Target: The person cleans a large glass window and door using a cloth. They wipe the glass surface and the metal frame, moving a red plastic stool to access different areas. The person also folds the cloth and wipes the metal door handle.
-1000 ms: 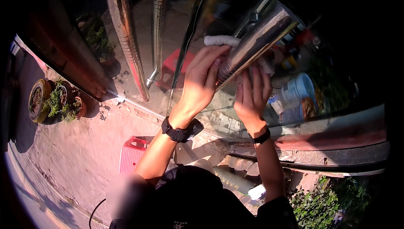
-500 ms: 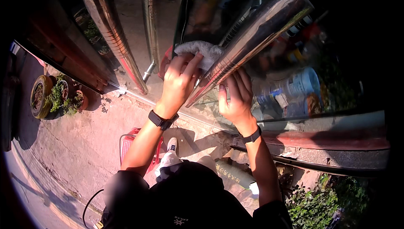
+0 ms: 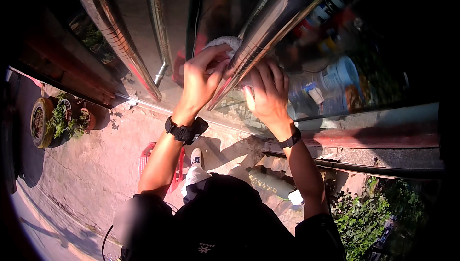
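Note:
A thick shiny metal door handle (image 3: 261, 33) slants across a glass door in front of me. A grey cloth (image 3: 227, 42) is bunched behind it, near its lower end. On the left side of the handle, my left hand (image 3: 203, 79) is closed on the cloth with bent fingers. My right hand (image 3: 269, 93) is on the other side, its fingers curled close to the handle and apparently gripping the cloth's other end. The handle hides part of the cloth, and my right fingertips are only partly visible.
A second metal handle (image 3: 117, 33) stands to the left. Behind the glass are a blue-and-clear bucket (image 3: 340, 76) and other containers. A red plastic basket (image 3: 179, 170) is by my feet. Potted plants (image 3: 58, 117) sit at left; a leafy bush (image 3: 362, 213) grows at lower right.
The cloth has drawn in behind the handle, with less of it showing on the left. My right hand has turned slightly, its fingers more bent. The view has shifted a little.

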Available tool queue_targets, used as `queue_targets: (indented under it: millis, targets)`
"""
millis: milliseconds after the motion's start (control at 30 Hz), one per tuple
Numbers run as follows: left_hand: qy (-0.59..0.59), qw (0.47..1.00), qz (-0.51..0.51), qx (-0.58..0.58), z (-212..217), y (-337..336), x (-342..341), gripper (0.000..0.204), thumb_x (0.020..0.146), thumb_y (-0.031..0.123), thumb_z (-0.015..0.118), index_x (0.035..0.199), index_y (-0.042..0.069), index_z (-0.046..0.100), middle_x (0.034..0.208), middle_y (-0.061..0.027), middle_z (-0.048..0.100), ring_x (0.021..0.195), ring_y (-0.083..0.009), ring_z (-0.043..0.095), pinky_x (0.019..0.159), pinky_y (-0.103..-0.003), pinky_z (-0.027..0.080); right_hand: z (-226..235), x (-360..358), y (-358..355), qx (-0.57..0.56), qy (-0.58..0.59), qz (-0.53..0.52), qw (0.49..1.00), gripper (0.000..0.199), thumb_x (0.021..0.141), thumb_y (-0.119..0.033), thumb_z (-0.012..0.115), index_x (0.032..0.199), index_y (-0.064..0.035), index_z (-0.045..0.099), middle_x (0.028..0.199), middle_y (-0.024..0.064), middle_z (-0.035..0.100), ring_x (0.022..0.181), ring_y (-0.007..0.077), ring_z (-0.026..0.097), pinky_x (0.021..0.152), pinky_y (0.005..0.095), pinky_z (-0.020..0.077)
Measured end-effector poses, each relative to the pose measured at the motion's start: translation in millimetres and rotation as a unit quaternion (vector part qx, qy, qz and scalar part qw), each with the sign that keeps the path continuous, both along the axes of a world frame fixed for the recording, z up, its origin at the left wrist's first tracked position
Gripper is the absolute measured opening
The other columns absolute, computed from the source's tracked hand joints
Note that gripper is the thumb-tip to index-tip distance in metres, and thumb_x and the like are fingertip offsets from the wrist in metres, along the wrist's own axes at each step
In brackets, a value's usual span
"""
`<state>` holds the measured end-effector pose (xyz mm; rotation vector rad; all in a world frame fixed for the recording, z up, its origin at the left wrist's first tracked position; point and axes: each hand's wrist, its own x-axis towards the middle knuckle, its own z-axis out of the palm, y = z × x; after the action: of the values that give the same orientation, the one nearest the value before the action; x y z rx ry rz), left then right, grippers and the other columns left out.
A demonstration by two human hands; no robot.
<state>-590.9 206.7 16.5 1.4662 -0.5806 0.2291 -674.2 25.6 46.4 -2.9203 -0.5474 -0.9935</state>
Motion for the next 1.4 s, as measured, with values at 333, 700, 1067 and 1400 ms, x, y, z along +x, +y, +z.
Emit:
queue_targets:
  millis: [333,700,1067,1400]
  targets:
    - [-0.05,0.958,0.071,0.274,-2.7,28.5,-32.0,0.03,0.087,-0.012,0.051,0.112,-0.004,0.067,0.101,-0.0183,0.067,0.088,-0.0329,0.068,0.08,-0.039,0.054,-91.7,2.8,-18.9,-0.018,-0.056,0.025,0.998,0.033,0.081,-0.015,0.071,0.113,-0.0168,0.071,0.137,0.0007,0.056,0.127,0.0282,0.047,0.107,0.0452,0.0422]
    - [-0.229,0.952,0.2,0.036,52.3,-128.3,-57.6,0.044,0.084,-0.006,0.067,0.124,0.009,0.064,0.103,-0.0159,0.056,0.091,-0.0338,0.06,0.073,-0.043,0.052,71.7,-11.1,-72.0,-0.054,-0.196,0.021,0.979,0.017,0.084,-0.003,0.067,0.099,-0.0061,0.075,0.132,-0.0002,0.067,0.123,0.0244,0.057,0.104,0.0395,0.0422]
    - [-0.072,0.966,0.185,0.164,-85.1,-130.1,-81.4,0.037,0.082,-0.007,0.07,0.116,0.002,0.058,0.1,-0.0163,0.061,0.085,-0.0377,0.065,0.071,-0.047,0.054,-50.7,-32.6,-97.9,-0.079,0.063,0.098,0.99,0.039,0.085,-0.012,0.063,0.123,-0.0044,0.069,0.14,0.0019,0.06,0.131,0.023,0.052,0.112,0.0412,0.0416]
    - [-0.296,0.935,0.195,0.012,70.5,-199.3,-63.3,0.034,0.081,0.001,0.073,0.113,0.007,0.065,0.089,-0.0122,0.057,0.079,-0.0327,0.059,0.068,-0.043,0.048,100.2,-44.7,-153.1,-0.089,-0.193,0.058,0.976,0.022,0.085,-0.004,0.066,0.105,-0.005,0.076,0.134,0.0053,0.067,0.122,0.0236,0.061,0.103,0.0367,0.0446]
